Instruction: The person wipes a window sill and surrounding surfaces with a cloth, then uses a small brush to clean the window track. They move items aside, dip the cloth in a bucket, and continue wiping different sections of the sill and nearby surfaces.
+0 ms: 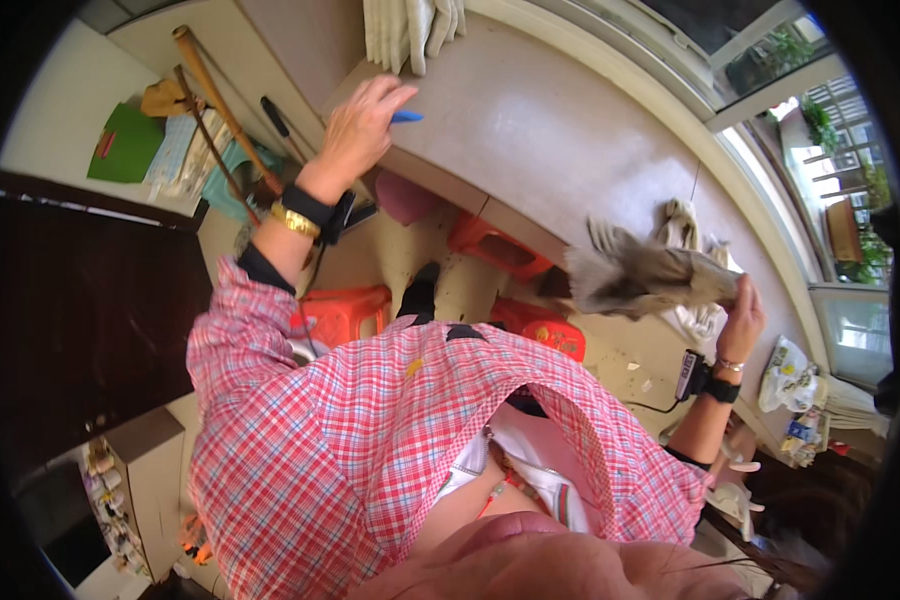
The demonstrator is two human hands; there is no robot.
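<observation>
My left hand point(358, 124) is raised over the far left end of a pale windowsill counter point(525, 127). It grips a blue object point(406, 117), of which only a pointed end shows; its kind cannot be told. At the right, my right hand point(742, 319) holds one end of a grey-brown cloth point(637, 277), which is blurred and stretches leftward over the counter's front edge. Beyond and beneath this cloth, pale crumpled cloth pieces point(679, 225) lie on the counter.
Orange-red plastic stools point(495, 244) stand under and before the counter. A light curtain point(412, 34) hangs at its far end. Wooden sticks point(221, 105) lean at the left. A white plastic bag point(786, 375) lies on the right part of the counter, beside the window.
</observation>
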